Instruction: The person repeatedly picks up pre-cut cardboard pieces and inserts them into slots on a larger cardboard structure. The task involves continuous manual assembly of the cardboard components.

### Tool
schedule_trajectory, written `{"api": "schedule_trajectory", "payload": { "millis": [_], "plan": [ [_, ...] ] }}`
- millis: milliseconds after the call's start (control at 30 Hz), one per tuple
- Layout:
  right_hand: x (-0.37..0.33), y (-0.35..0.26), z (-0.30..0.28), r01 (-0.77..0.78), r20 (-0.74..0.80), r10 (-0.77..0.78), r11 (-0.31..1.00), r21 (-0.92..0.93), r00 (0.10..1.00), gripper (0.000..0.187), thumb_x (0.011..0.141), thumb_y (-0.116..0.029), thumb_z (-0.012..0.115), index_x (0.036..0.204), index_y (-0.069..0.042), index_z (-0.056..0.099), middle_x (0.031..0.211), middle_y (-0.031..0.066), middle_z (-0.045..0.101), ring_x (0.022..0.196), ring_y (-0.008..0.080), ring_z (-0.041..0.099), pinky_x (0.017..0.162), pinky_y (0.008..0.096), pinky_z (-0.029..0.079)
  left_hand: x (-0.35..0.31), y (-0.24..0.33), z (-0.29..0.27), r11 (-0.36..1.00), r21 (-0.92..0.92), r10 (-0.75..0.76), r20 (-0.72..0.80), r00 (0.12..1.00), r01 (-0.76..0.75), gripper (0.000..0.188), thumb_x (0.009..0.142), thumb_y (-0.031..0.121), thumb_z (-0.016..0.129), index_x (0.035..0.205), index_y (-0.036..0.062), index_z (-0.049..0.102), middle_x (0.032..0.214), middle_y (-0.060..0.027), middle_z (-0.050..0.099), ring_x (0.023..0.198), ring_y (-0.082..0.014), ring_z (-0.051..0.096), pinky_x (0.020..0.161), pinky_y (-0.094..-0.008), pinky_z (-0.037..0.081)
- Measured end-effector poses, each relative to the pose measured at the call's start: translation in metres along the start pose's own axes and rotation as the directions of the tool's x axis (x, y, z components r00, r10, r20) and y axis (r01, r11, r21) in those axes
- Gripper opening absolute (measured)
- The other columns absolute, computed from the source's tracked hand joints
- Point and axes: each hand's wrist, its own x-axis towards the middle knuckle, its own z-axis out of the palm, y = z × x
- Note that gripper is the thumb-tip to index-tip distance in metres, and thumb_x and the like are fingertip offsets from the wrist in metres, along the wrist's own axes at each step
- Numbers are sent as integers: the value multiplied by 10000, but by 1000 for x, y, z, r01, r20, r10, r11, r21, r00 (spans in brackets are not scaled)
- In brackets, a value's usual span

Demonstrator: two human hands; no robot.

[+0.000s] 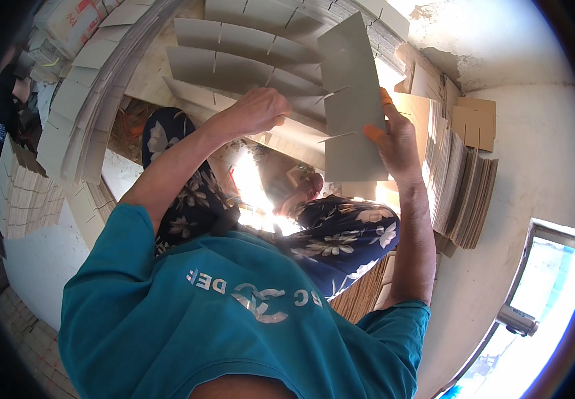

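Note:
My right hand (pixel 397 136), with orange covers on thumb and fingertip, grips the right edge of a grey slotted cardboard sheet (pixel 354 100) held upright. My left hand (pixel 254 112) is closed in a fist at the sheet's left side, pinching the end of one grey slotted strip (pixel 234 73). That strip is one of several fanned out in a row behind the hand. The upright sheet crosses these strips at its slots. Both forearms rise from my teal shirt (pixel 234 312).
Stacks of brown cardboard pieces lean at the right (pixel 463 193) and sit at the left (pixel 25 193). Curved rows of grey strips (pixel 81 100) lie at the upper left. My knees in floral trousers (pixel 341 233) are below the hands. A window (pixel 543 312) is lower right.

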Motion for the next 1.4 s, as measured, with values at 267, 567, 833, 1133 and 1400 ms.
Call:
{"api": "schedule_trajectory", "payload": {
  "millis": [267,567,833,1133,1400],
  "plan": [
    [-4,22,46,-95,-30,93,991,-98,995,563,829,18,610,1353,23,404,1139,223,626,1033,262,640,883,307,483,2,1,-2,1000,-18,-20,13,1000,20,213,702,59,678,653,-38,495,680,-201,530,684,-410,548,613,-471,409],
    [1,28,52,10,29,-3,965,-260,1000,641,799,17,640,1366,19,341,904,248,650,838,390,655,677,419,515,2,4,8,1000,-11,3,24,1000,-3,169,709,75,676,681,-31,548,707,-185,563,711,-392,580,636,-465,434],
    [-15,21,57,39,50,-20,904,-425,999,673,808,14,608,1396,38,281,755,243,618,697,404,628,596,471,483,1,5,9,1000,-13,-23,44,999,23,160,724,89,670,716,-25,558,751,-172,581,737,-380,585,649,-458,439],
    [-13,62,64,-1,-7,-1,955,-296,1000,584,853,-226,671,1315,45,438,821,241,634,734,360,639,619,428,486,1,17,3,997,50,-66,112,992,60,173,722,112,697,835,0,629,874,-143,637,849,-341,615,738,-414,484],
    [-49,207,-47,-609,-585,237,529,-592,775,599,874,-368,648,1287,30,477,1279,252,540,1202,338,517,982,452,430,-29,23,-20,997,66,-26,-164,986,38,396,731,188,752,1067,27,617,1117,-137,635,1022,-321,596,864,-395,485]
  ]
}}
